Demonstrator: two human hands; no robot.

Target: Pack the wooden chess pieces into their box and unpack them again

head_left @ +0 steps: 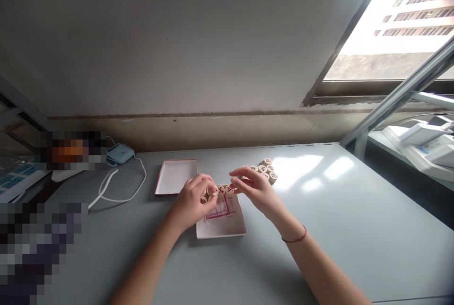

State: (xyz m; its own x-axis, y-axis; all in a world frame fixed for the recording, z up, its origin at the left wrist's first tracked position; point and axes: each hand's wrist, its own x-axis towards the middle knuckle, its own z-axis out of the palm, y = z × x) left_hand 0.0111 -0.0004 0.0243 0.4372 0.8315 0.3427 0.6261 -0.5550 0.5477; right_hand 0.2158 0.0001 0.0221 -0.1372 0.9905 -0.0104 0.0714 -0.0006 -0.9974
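My left hand [194, 199] and my right hand [252, 187] are both over the far edge of a shallow white box tray [223, 227] with red lines printed inside. Each hand pinches round wooden chess pieces with red characters [221, 190], which form a short row between the fingertips. Just past my right hand, a cluster of several more wooden pieces [266, 169] with dark characters lies on the grey table [319, 229]. To the left lies the box lid [175, 176], white inside with a red rim. A thin red band circles my right wrist.
A white cable [117, 187] runs across the table's left side to a small blue device [120, 152] near the wall. A power strip [16, 179] lies far left. On the right stand a metal rail [397, 99] and white equipment [422, 142] below a window.
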